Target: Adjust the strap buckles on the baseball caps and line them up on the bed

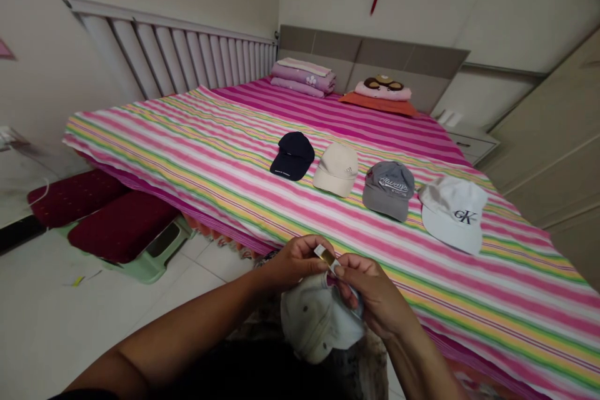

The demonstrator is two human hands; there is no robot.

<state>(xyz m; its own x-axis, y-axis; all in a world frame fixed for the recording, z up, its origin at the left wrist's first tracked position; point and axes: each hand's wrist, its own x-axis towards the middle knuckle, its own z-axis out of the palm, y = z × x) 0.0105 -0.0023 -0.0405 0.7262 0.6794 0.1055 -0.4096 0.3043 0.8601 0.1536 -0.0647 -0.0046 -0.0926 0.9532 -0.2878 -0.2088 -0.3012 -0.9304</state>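
A pale cap (307, 319) hangs upside down or tilted in front of my body, its crown facing me. Its back strap with a gold-coloured buckle (325, 254) stands up between my two hands. My left hand (302, 257) pinches the strap from the left. From the right, the thumb and fingers of my right hand (368, 281) grip the strap's lower end and the cap's edge. On the striped bed beyond lie a navy cap (295, 153), a beige cap (338, 165), a grey cap (390, 187) and a white cap with "CK" letters (452, 209), in a slanting row.
The bed wears a striped sheet (187, 156). Folded purple bedding (304, 78) and a pink-and-orange stack (379, 97) sit by the headboard (328, 50). Red-topped stools (124, 225) stand at left, a white nightstand (471, 140) at right.
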